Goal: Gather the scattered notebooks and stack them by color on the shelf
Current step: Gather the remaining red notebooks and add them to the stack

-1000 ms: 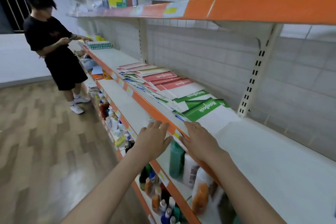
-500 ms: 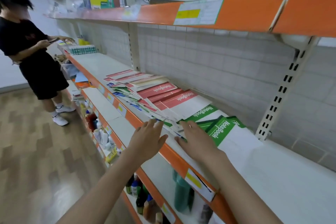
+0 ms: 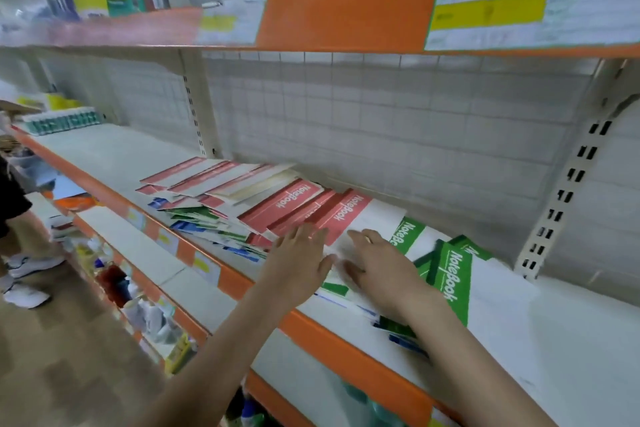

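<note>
Several notebooks lie fanned across the white shelf (image 3: 571, 350) with its orange front edge. Red notebooks (image 3: 294, 201) are in the middle, green notebooks (image 3: 450, 274) to the right, and blue and green ones (image 3: 207, 225) spill toward the front left. My left hand (image 3: 298, 263) is flat with straight fingers over the red and white covers. My right hand (image 3: 377, 270) lies flat on a white cover beside the green notebooks. Neither hand grips anything.
An upper shelf (image 3: 346, 17) with price labels hangs overhead. Lower shelves (image 3: 145, 246) hold bottles and small goods. A person in black (image 3: 10, 204) stands at the far left. A metal bracket (image 3: 561, 191) rises at the right.
Both hands have moved forward from the shelf's orange edge onto the notebooks. The view has come closer to the shelf and shifted right.
</note>
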Motion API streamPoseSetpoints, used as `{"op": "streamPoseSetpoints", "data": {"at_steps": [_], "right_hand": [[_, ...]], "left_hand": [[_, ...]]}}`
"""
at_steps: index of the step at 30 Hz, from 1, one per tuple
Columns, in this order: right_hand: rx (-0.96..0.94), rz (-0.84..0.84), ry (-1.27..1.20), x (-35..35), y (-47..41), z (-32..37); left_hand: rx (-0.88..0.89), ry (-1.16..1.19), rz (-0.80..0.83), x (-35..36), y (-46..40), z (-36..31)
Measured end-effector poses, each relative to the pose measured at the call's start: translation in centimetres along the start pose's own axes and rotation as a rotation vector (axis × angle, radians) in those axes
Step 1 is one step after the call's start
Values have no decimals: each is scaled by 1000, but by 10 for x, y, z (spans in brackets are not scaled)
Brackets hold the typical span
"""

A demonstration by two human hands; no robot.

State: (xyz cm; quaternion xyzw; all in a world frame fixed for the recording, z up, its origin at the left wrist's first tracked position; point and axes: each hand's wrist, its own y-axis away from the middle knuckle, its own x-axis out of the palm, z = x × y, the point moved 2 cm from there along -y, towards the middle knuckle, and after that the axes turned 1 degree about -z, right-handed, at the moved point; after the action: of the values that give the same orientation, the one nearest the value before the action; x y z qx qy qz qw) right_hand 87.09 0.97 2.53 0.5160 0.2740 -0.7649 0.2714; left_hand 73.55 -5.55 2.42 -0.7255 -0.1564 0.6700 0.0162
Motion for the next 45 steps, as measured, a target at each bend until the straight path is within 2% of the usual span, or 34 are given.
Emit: {"op": "streamPoseSetpoints", "data": {"at_steps": [9,19,30,37,41,45], "right_hand": [[233,-38,15,17,-66,22],[446,-29,12,33,-98,39],[613,-47,108,31,-105,42],[715,49,143,25,-99,40],[697,-66,229,20,-95,36],[651,-152,221,17,-96,33]], "left_hand": [[186,-34,43,2,-72,61],[318,-25,94,22,-101,85],[315,74,105,29,-100,83],[234,93,75,35,-98,82],[227,95,49,36,-98,81],[203,196,37,37,-96,82]]}}
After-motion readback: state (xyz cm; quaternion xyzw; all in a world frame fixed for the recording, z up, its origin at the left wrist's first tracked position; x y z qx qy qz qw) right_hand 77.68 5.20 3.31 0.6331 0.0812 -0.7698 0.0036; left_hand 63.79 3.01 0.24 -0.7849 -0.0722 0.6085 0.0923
